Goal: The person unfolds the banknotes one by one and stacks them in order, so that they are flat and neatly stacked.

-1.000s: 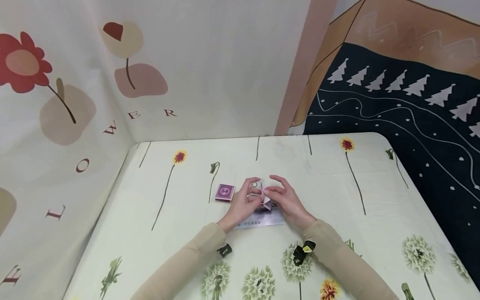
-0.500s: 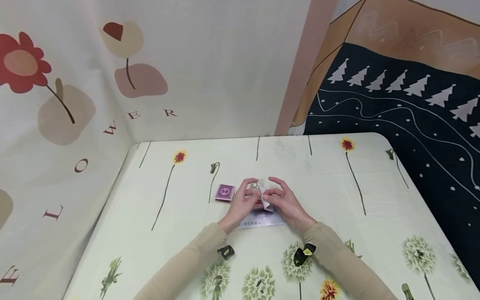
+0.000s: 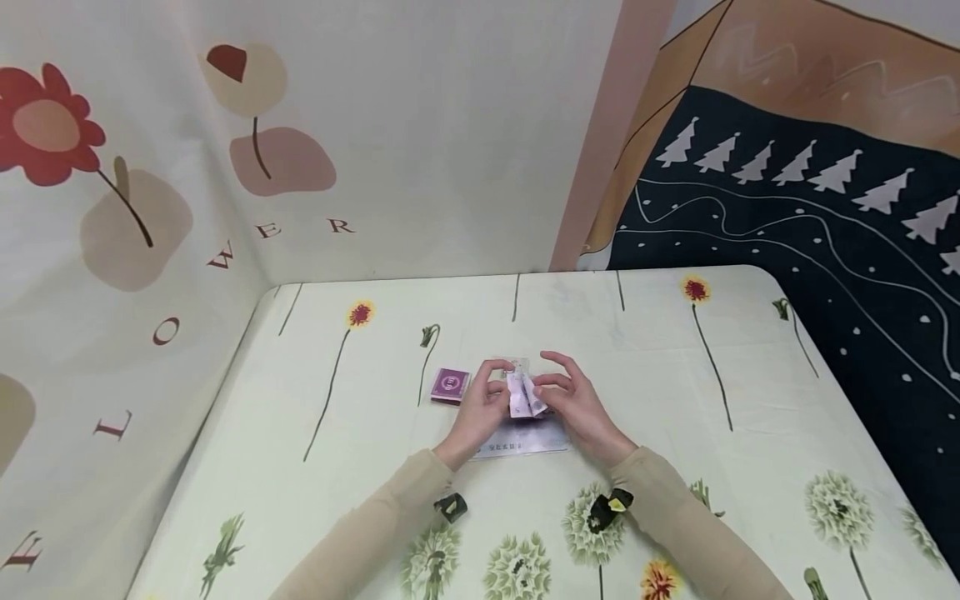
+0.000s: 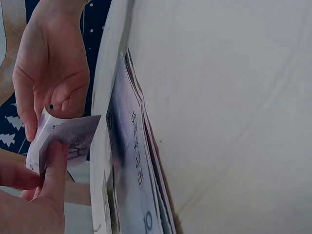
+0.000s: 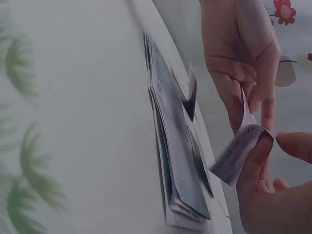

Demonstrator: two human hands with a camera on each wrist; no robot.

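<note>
A purple-and-white paper note point(image 3: 519, 397), creased down its middle, is held between both hands over the table. My left hand point(image 3: 478, 414) pinches its left part, and the left thumb lies across the note point(image 4: 73, 139) in the left wrist view. My right hand point(image 3: 588, 415) pinches the right part; in the right wrist view the right thumb is under a curved flap of the note point(image 5: 240, 150). Below the hands lies a stack of printed purple notes point(image 3: 520, 440) with dark characters, its layered edges showing in the left wrist view.
Left of the hands sits a small purple box point(image 3: 450, 385) with a round white emblem. A pale printed piece of paper point(image 3: 519, 364) lies just behind the hands. The table has a white floral cloth point(image 3: 337, 517); a printed curtain point(image 3: 420, 167) hangs behind it.
The held note has spread from a narrow upright fold into two panels with a crease between, facing the head camera. Both hands have stayed nearly in place; the box has not moved.
</note>
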